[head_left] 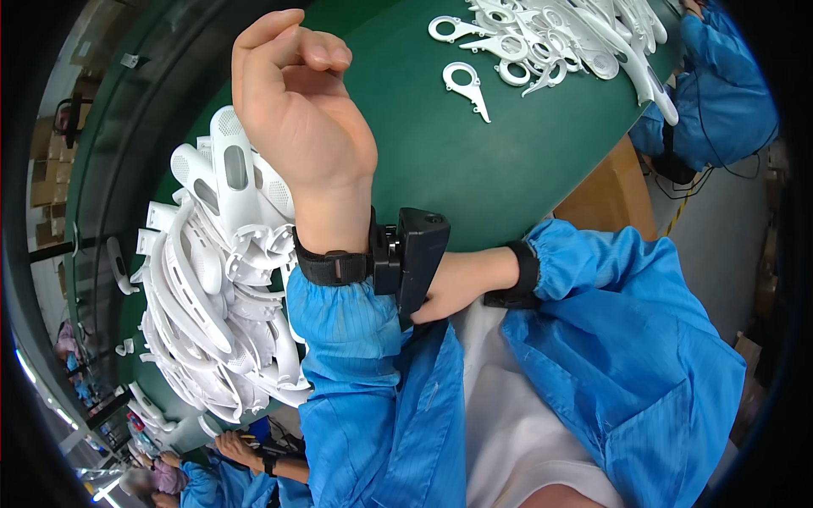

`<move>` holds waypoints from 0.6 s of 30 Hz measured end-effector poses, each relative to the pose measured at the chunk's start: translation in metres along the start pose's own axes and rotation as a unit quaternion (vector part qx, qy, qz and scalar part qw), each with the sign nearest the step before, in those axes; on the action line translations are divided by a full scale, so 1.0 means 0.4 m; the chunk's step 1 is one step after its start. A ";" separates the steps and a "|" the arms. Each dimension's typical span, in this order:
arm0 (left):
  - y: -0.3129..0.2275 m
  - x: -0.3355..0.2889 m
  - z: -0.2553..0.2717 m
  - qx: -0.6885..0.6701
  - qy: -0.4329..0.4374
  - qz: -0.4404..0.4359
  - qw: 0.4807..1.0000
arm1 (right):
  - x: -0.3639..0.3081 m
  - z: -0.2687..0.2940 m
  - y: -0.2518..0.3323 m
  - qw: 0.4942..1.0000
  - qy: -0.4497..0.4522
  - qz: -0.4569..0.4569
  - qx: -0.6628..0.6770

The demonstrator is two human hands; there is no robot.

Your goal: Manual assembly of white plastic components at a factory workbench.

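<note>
My left hand (305,118) is raised over the green table with the palm showing. Its fingers curl loosely and hold nothing. Around that wrist runs a black strap (339,267) carrying a small black camera-like device (421,254). My right hand (461,284) reaches across to the device and the left sleeve; its fingertips are hidden behind them, so its grip cannot be made out. Beside my left forearm lies a big pile of white curved plastic shells (199,279), some with perforated ends and oval openings.
On the green table (508,161), white ring-shaped plastic parts (508,46) are heaped at the far right, with a single ring part (464,85) nearer. A cardboard box (610,195) stands by the right edge. Co-workers in blue sit at the far right (720,93) and lower left (220,478).
</note>
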State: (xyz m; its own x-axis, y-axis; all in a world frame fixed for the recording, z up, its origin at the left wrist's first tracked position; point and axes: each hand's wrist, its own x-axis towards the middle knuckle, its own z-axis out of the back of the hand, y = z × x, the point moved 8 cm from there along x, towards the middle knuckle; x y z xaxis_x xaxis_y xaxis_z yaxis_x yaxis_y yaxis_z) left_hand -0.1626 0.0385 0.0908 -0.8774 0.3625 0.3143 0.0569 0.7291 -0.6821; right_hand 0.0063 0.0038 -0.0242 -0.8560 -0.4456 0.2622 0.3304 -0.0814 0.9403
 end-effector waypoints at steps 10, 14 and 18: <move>0.026 0.000 -0.014 0.147 0.050 -0.001 0.988 | -0.067 -0.048 0.010 0.939 0.133 -0.143 0.283; 0.039 -0.125 -0.045 0.417 0.122 -0.204 0.877 | -0.102 0.000 0.046 0.966 0.102 -0.083 0.221; 0.147 -0.182 0.014 0.434 0.119 -0.112 0.886 | -0.121 -0.045 0.062 0.981 0.175 -0.075 0.046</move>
State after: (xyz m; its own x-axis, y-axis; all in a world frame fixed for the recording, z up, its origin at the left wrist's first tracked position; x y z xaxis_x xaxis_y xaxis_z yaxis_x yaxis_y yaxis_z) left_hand -0.0981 0.0517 0.0242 -0.6895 0.4525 0.5655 -0.5843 0.1138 -0.8035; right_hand 0.0632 0.0071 -0.0174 -0.6980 -0.7147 0.0439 0.1602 -0.0961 0.9824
